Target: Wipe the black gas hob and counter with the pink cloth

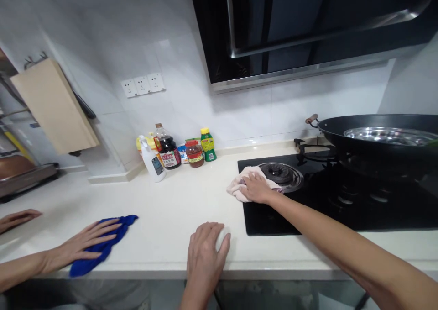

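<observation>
My right hand presses a crumpled pale pink cloth against the left edge of the black glass cooktop, beside the uncovered left burner. The cloth lies partly on the cooktop and partly on the white counter. Close to the counter's front edge rests my left hand, fingers loosely curved and thumb apart, with nothing in it.
At the left, another person's hand lies on a blue cloth; their other hand is farther left. A spray bottle, soy sauce bottle and jars line the wall. A wok with a metal lid sits right, under the range hood.
</observation>
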The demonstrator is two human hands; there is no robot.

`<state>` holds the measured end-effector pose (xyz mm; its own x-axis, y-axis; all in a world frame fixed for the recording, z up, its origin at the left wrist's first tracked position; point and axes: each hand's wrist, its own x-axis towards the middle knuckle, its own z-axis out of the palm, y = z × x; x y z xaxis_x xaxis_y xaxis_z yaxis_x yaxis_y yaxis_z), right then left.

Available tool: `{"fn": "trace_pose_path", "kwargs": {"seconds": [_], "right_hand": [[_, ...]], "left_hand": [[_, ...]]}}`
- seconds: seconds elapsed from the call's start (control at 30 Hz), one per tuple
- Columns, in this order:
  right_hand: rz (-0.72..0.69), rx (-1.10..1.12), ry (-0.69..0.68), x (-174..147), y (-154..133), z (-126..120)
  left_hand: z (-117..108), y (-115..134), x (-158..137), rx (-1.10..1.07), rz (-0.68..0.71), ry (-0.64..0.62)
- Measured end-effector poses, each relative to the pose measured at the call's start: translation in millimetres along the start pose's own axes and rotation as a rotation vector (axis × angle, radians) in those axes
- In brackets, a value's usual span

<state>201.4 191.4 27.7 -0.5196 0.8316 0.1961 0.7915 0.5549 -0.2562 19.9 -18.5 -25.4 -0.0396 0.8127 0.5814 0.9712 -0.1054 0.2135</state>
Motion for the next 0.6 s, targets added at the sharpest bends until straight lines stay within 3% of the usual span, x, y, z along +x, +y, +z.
{"fn": "trace_pose_path", "kwargs": {"seconds": [0.07, 0.17, 0.27, 0.37, 0.5, 0.6], "right_hand": [[-0.058, 0.059, 0.001, -17, 5, -16], [-0.112, 0.107, 0.032, -76, 30, -29], [-0.133, 0.093, 0.126, -153, 67, -13], [-0.061, 0.018, 0.28, -211, 98, 17], [-0.005, -0.037, 0.433, -230, 112, 42], [-0.041, -0.077, 0.49, -222, 110, 42]], "left_hand": [[0, -6, 0, -0.012, -0.016, -0.054], [-3, -10, 10, -0.039, -0.034, -0.138], [-2, 3, 40, -0.086, -0.017, -0.205], [13, 29, 86, -0.109, 0.036, -0.289], [48, 64, 142, -0.014, 0.08, -0.438], [67, 81, 165, 0.049, 0.089, -0.446]]}}
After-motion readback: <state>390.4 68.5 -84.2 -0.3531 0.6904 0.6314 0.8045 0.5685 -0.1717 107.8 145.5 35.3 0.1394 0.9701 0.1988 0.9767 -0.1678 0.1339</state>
